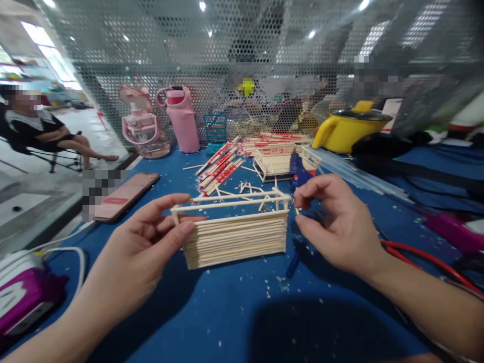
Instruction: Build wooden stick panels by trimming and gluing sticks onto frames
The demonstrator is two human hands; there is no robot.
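Observation:
A small box-like frame of pale wooden sticks [236, 237] is tilted above the blue table, its front wall stacked from several sticks and a rail along its top. My left hand [151, 242] grips its left end between thumb and fingers. Beside the right end, my right hand [328, 217] pinches a short stick piece [297, 212] between thumb and forefinger. Just behind my right hand is a blue glue gun [298, 169]. Short cut sticks [249, 190] lie scattered behind the frame.
Red-banded stick bundles [219, 169] and another stick structure [278, 164] sit farther back. A phone [126, 196] lies left; a pink bottle [183, 121], clear bottle [145, 131] and yellow pot [351, 131] stand behind. Red cable [423, 259] runs at right. A person [41, 126] sits far left.

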